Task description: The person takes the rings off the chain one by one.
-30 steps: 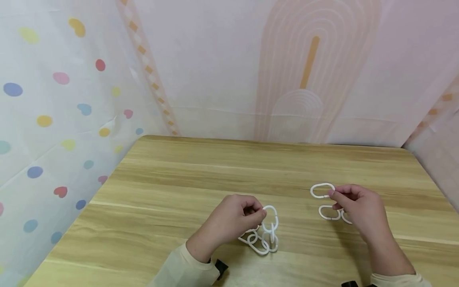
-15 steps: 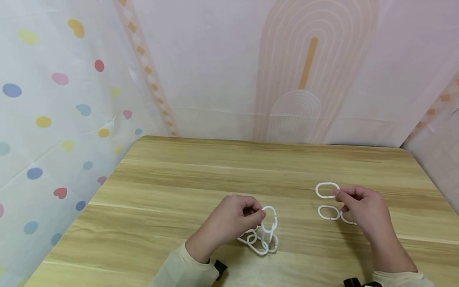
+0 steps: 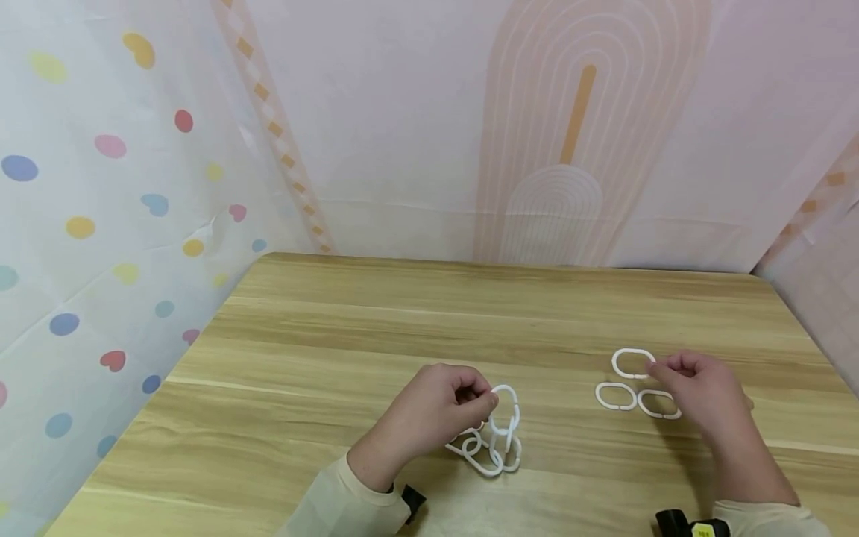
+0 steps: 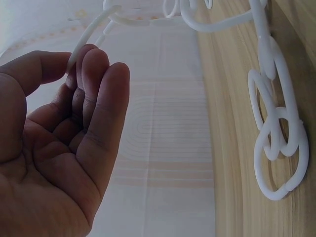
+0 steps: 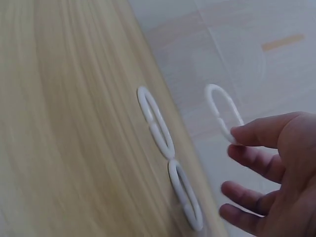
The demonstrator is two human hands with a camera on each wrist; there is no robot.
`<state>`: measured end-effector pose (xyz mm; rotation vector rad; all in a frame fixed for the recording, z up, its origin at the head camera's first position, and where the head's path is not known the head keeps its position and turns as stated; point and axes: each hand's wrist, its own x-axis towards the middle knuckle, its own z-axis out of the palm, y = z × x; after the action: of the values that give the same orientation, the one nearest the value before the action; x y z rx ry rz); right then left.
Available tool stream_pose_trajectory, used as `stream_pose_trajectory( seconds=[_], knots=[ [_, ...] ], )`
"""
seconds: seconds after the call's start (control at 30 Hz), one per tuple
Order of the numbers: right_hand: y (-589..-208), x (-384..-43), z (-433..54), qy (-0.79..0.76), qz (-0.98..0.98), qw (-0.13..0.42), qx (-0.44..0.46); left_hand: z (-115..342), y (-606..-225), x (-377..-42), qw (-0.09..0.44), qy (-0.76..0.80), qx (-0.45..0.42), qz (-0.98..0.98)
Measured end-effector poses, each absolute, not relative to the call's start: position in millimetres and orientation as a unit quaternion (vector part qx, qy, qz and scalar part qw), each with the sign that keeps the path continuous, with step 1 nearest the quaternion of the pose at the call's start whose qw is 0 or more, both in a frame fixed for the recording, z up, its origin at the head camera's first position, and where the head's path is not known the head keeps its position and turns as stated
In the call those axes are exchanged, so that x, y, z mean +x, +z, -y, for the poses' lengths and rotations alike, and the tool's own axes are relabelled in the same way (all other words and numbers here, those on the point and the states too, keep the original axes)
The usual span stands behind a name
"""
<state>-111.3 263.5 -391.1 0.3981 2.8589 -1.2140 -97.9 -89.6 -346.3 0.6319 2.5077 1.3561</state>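
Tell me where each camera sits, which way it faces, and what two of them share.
Head: on the head, facing forward and down at the wood-grain table and patterned backdrop; left hand, right hand and cream sleeves show.
Left wrist: worn there, facing past the left hand to the backdrop; only that hand shows, holding the white chain.
Right wrist: worn there, facing past the right hand; only that hand shows, pinching a single white link.
Head and right wrist share that link and two loose links on the table.

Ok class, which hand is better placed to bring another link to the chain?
Right, I'd judge: the right hand pinches a single white link, with two loose links lying nearby, while the left hand holds the chain.
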Motion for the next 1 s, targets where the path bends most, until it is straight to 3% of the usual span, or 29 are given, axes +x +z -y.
stream_pose_trajectory(
  seconds=[0.17,0.43,1.0],
  knots=[
    [-395,-114,-269,-0.376,-0.918,0.042,0.118,90,-346,-99,0.108,0.455,0.217,-0.857],
    [-404,-116,-274,-0.361,-0.924,0.002,0.127,89,-347,-100,0.104,0.453,0.223,-0.857],
    [-408,-118,-276,-0.315,-0.938,0.008,0.141,90,-348,-100,0.091,0.434,0.232,-0.866]
  ],
)
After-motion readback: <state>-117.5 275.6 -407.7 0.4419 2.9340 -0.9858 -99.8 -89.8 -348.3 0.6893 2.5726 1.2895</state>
